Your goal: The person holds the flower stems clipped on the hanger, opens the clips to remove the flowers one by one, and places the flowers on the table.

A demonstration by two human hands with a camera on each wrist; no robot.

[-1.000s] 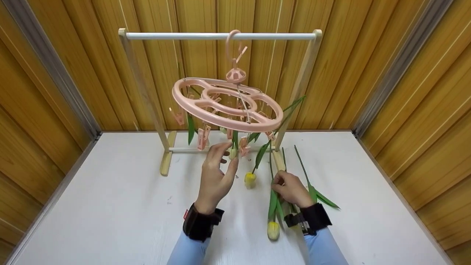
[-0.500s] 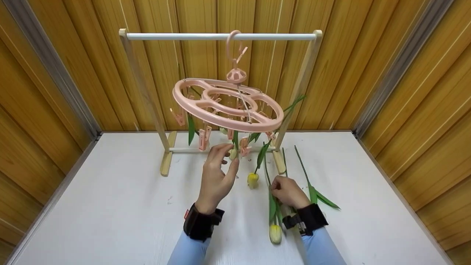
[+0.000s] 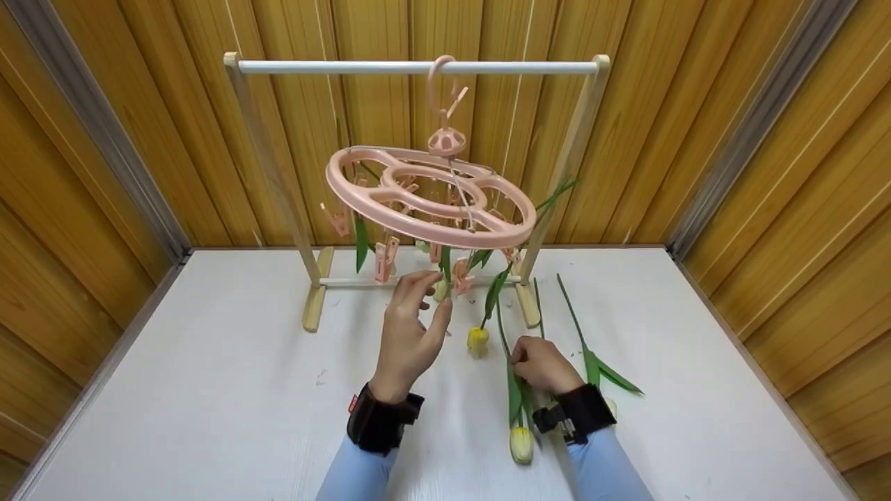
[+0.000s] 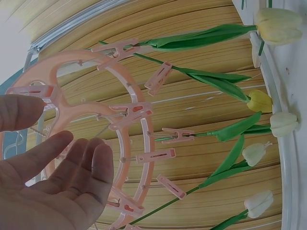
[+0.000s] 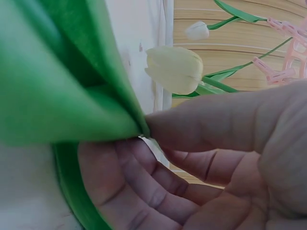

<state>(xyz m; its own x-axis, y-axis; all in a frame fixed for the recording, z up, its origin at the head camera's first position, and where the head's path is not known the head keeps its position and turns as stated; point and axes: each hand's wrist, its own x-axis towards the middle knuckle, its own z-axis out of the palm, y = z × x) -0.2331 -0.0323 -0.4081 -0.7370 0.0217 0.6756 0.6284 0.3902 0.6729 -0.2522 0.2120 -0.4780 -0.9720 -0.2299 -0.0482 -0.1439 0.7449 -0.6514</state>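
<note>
"Wooden panelling (image 3: 376,28) backs a white desk (image 3: 209,417). How far along does the work look?"

"Partway, I'd judge. Several hanging tulips (image 4: 259,101) dangle bloom-down from the round pink hanger (image 3: 418,232), hooked over a white bar (image 3: 334,67)."

"What's left?"

"At least one lower tulip (image 3: 514,396), unclipped, pinched between thumb and finger of the right grip (image 3: 546,365). It's low by the desk, bloom toward the person; I can't tell whether it touches. Two loose tulips (image 3: 592,367) lie to its right, partly hidden."

"And the left grip (image 3: 411,334)?"

"Thumb and fingers apart, holding nothing, near a pale bloom (image 3: 440,289) below the hanger's rim. One front clip (image 3: 382,263) looks bare, so there's probably room."
</note>
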